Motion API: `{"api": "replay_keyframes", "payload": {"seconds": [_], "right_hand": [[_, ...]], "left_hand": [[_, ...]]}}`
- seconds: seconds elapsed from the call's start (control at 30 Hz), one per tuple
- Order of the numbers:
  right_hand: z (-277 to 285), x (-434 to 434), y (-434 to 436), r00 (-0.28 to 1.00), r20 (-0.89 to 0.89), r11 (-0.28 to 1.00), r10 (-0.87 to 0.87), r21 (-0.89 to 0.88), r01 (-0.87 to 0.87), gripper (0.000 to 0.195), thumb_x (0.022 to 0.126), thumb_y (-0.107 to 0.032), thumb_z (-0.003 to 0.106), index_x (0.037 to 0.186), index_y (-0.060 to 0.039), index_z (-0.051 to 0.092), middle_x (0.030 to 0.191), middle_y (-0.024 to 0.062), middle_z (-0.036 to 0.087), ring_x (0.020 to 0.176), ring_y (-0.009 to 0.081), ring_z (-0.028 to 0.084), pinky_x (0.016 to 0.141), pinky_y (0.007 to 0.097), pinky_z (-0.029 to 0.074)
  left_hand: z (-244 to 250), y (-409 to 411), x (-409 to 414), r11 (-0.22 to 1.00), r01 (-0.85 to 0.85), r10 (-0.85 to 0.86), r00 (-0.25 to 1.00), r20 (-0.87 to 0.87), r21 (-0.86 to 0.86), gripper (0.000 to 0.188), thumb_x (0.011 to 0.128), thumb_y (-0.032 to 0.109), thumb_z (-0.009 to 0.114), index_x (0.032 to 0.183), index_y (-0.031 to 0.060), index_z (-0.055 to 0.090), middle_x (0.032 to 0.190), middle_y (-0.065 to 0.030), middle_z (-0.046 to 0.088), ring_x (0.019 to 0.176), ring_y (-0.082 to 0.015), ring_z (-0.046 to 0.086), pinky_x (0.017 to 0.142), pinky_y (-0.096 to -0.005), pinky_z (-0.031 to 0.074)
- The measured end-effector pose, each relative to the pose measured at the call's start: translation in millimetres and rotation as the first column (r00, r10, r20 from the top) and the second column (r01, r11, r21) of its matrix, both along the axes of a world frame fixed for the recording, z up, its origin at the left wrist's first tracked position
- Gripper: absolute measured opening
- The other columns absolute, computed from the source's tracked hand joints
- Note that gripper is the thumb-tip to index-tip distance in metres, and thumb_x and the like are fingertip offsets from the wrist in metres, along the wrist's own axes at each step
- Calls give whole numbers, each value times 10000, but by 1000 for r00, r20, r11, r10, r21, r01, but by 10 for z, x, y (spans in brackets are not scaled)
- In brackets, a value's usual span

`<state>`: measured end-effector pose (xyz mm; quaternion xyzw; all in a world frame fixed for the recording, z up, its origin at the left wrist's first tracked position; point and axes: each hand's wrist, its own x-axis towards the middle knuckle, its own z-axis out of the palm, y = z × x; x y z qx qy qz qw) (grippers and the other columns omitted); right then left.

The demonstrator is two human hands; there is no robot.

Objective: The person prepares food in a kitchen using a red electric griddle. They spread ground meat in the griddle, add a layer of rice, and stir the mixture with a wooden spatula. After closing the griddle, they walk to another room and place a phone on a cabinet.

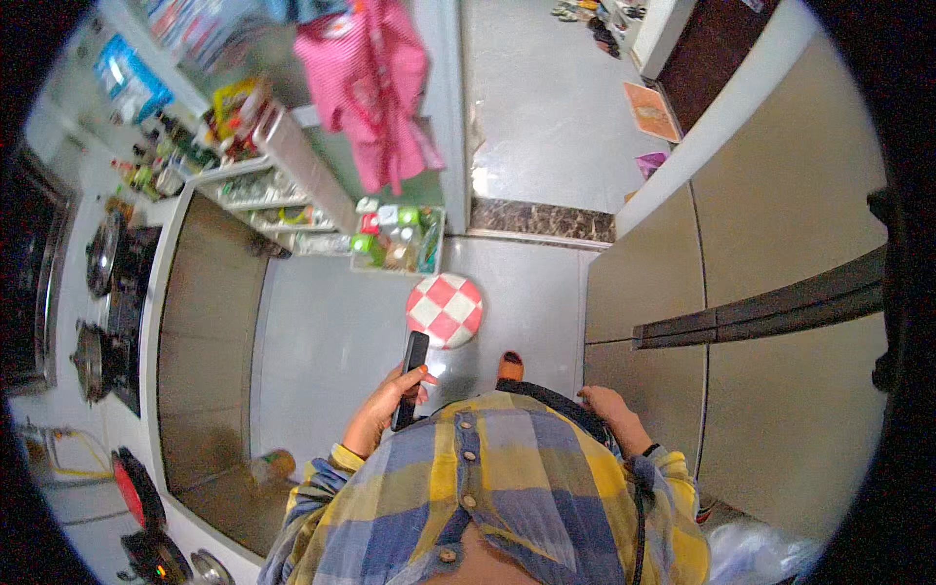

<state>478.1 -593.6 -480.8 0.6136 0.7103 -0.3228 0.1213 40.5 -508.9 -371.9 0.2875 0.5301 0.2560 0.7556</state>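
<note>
My left hand is closed around a black phone-like device, held upright at my left side with the thumb across its face. On my right, my right hand hangs beside my hip, near the grey-brown cabinet or fridge front; its fingers are partly curled and I cannot see anything in them. Between and ahead of the hands lies a round seat or mat with red and white checks. An orange slipper shows below my plaid shirt.
A basket of packages stands beyond the checked round. Left are white shelves, a counter edge and a stove with pots. A pink checked apron hangs ahead. A dark marble threshold crosses the doorway; long dark handles stick out right.
</note>
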Motion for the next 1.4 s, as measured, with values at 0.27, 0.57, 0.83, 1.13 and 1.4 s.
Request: {"api": "replay_keyframes", "payload": {"seconds": [0.27,0.57,0.83,1.13,1.4], "right_hand": [[173,1089,372,969,-55,971,-239,7,240,327,830,-327,577,1042,-80,607,953,195,634,918,391,595,746,486,479],[137,1507,1188,873,-122,880,-473,-123,459,328,839,-277,560,1094,-81,620,1000,198,634,942,365,602,791,443,482],[-12,1984,2854,828,-117,835,-548,-119,536,323,831,-256,603,1109,-93,614,1018,188,632,938,369,602,776,439,487],[166,2371,4631,772,-132,780,-621,-6,626,342,859,-345,562,1102,-109,615,1039,172,631,947,366,596,814,448,474],[12,3226,6445,764,-84,766,-640,5,642,359,855,-383,538,1053,-95,618,995,171,639,912,374,600,768,470,478]], "left_hand": [[137,1172,1534,970,240,-242,962,123,33,347,879,365,576,1028,52,553,757,-28,576,589,-91,518,530,-238,428],[189,2687,2271,938,339,-343,937,69,72,341,902,351,532,961,29,629,798,-29,623,637,-101,556,555,-236,437],[454,4833,3098,858,478,-491,871,24,190,389,891,342,559,1174,87,479,944,-40,593,725,-104,533,637,-246,432],[769,6970,4055,705,627,-649,759,-56,330,447,899,450,497,1008,37,629,784,-43,598,703,-110,543,621,-256,420],[366,8663,4990,667,676,-725,685,65,313,527,861,431,582,1160,9,474,994,-106,608,744,-153,578,655,-293,464]]}}
